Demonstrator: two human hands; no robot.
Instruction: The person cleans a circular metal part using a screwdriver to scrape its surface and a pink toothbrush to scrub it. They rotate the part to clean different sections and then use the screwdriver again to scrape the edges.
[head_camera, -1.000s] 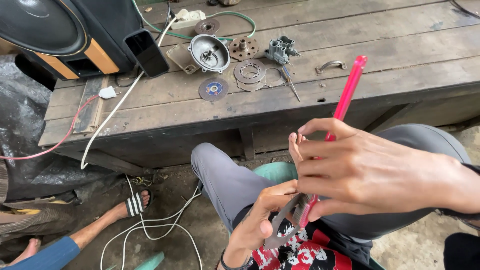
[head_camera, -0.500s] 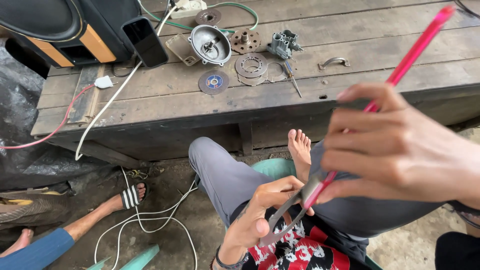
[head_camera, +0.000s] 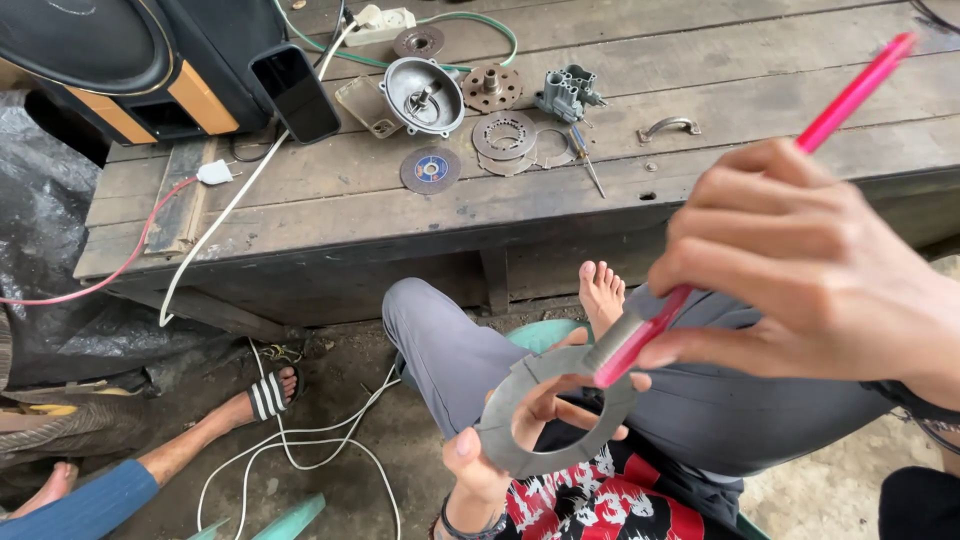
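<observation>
My left hand (head_camera: 500, 450) holds a flat grey metal ring plate (head_camera: 553, 412) low in the middle of the view, thumb on its near edge and fingers showing through its round hole. My right hand (head_camera: 800, 270) grips a long pink-handled tool (head_camera: 850, 95) with a flat grey tip (head_camera: 622, 338). That tip rests against the ring's upper right rim. My knees in grey trousers (head_camera: 470, 345) are below the ring.
A wooden bench (head_camera: 760, 120) ahead carries a metal housing (head_camera: 424, 95), round plates (head_camera: 503, 135), a cutting disc (head_camera: 430, 169), a screwdriver (head_camera: 587, 165), a phone (head_camera: 295, 92) and a black speaker (head_camera: 110, 55). White cables (head_camera: 300, 440) lie on the ground. Another person's sandalled foot (head_camera: 262, 395) is at the left.
The ring plate has turned from edge-on to nearly face-on in my left hand. My right hand and the pink tool have shifted right, with the tip staying on the ring.
</observation>
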